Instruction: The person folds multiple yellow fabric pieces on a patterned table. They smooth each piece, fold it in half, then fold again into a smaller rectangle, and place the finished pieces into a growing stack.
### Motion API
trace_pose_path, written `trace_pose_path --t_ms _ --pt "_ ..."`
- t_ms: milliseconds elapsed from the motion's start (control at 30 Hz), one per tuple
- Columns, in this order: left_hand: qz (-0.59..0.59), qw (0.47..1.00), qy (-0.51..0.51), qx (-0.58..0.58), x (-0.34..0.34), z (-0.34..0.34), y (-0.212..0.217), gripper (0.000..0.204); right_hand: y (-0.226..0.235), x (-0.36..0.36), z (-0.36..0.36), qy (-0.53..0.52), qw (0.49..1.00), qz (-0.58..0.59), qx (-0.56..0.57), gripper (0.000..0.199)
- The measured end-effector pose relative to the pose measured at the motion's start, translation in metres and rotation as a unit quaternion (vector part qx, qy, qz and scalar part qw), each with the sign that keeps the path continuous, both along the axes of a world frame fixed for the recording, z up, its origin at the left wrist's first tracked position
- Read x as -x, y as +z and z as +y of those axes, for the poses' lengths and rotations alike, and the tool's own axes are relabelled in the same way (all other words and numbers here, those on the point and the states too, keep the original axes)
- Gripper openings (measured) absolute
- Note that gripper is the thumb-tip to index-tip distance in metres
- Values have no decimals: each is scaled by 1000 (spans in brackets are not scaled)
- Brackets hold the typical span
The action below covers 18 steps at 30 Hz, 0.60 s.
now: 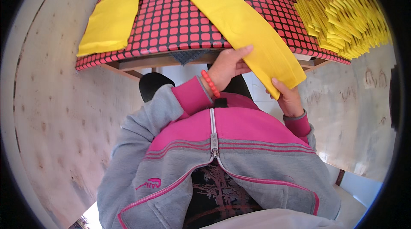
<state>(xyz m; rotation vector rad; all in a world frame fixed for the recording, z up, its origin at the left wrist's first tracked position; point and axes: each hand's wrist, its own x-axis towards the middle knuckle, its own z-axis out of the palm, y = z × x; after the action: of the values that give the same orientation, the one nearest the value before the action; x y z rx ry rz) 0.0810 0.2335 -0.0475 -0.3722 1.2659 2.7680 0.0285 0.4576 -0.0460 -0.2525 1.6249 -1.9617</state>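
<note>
A long, flat strip of folded yellow cloth-like material (252, 32) slants across the front edge of the table, its near end hanging over my lap. My left hand (229, 64) pinches its left edge, thumb on top and fingers underneath. At the near corner, my right hand (286, 96) grips the same piece with the thumb on top; the fingers beneath are mostly hidden. A red bead bracelet (209, 83) circles my left wrist.
The table wears a red-and-black checked cover (171, 19). Flat yellow pieces (112, 17) lie at its left side. A large heap of folded yellow pieces (342, 11) fills the right side and overhangs the edge. Wooden boards (64, 113) stand on both sides of me.
</note>
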Motion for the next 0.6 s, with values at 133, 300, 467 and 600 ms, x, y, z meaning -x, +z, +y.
trace_pose_path --t_ms 133,300,467,600 --pt "32 995 57 -80 -10 -2 1 48 -3 16 39 40 998 31 -27 56" --pt "2 988 109 -106 -28 -16 9 48 -19 23 58 73 997 26 1 63" --pt "-41 991 109 -59 -27 -18 5 47 -23 18 49 50 997 -15 58 63" --pt "1 990 124 -73 -24 -15 -6 46 -19 12 34 31 999 18 7 61"
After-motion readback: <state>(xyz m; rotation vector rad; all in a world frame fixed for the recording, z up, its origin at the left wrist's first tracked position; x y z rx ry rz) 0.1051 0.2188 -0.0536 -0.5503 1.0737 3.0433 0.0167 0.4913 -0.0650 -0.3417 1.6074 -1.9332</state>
